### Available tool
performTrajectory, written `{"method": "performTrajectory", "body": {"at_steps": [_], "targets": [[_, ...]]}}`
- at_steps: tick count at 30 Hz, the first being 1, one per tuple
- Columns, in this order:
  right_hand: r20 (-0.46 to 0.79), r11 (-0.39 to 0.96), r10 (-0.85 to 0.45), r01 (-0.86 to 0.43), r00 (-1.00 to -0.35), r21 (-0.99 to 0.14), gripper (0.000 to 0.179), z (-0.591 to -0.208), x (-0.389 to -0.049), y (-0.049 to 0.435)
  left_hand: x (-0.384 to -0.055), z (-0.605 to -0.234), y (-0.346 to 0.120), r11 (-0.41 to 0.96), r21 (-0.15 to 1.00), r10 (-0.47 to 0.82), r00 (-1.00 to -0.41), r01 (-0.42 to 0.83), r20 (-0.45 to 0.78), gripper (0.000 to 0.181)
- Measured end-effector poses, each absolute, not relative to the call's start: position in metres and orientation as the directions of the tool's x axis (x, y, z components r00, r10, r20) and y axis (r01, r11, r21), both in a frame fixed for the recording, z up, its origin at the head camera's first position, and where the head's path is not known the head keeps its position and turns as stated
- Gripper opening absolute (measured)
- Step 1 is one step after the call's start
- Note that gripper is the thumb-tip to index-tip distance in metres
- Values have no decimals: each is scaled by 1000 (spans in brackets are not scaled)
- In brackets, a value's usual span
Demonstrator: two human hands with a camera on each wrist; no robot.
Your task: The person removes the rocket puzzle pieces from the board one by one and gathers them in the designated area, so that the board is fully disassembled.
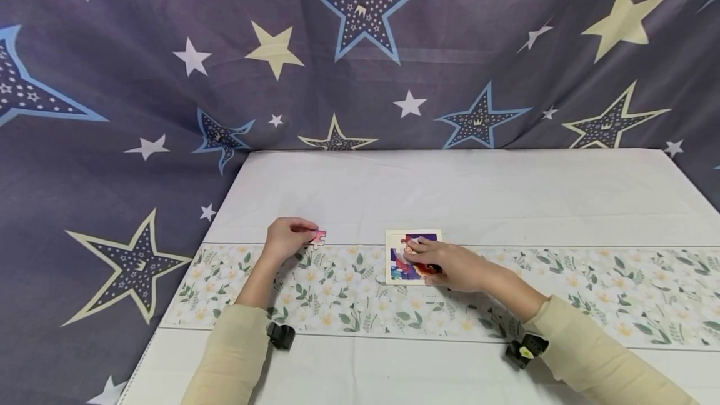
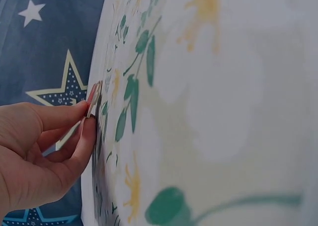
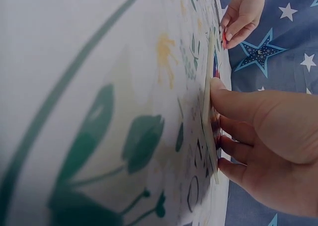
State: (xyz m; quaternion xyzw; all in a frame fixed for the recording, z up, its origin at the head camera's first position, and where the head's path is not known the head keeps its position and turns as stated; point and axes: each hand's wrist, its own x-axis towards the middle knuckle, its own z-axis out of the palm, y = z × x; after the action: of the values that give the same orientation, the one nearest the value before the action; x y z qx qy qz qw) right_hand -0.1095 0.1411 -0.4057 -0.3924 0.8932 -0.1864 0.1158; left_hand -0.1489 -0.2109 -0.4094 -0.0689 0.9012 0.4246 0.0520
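Note:
A small pink jigsaw puzzle piece (image 1: 319,237) is pinched between thumb and fingertips of my left hand (image 1: 285,237), low over the table. In the left wrist view the piece (image 2: 92,99) appears edge-on between the fingers. To its right lies a square puzzle board (image 1: 388,261) with a pale frame and a purple, red and blue picture. Bare pale backing shows at the picture's upper left. My right hand (image 1: 452,262) rests on the board with fingers spread over the picture; the right wrist view shows its thumb (image 3: 217,89) at the board's edge.
A floral strip (image 1: 349,305) runs across the white table (image 1: 450,192), beneath the board. Behind and to the left hangs a dark curtain (image 1: 349,92) printed with stars. Black devices (image 1: 281,335) are worn on both wrists over beige sleeves.

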Motion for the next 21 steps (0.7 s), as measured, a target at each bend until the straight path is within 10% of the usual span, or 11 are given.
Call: {"method": "performTrajectory", "body": {"at_steps": [21], "targets": [[-51,617,-749,-667,-661,-417,57,-406,-109,141,-151,-408,-207,663,734,-89,-989,-150,-122,16]]}}
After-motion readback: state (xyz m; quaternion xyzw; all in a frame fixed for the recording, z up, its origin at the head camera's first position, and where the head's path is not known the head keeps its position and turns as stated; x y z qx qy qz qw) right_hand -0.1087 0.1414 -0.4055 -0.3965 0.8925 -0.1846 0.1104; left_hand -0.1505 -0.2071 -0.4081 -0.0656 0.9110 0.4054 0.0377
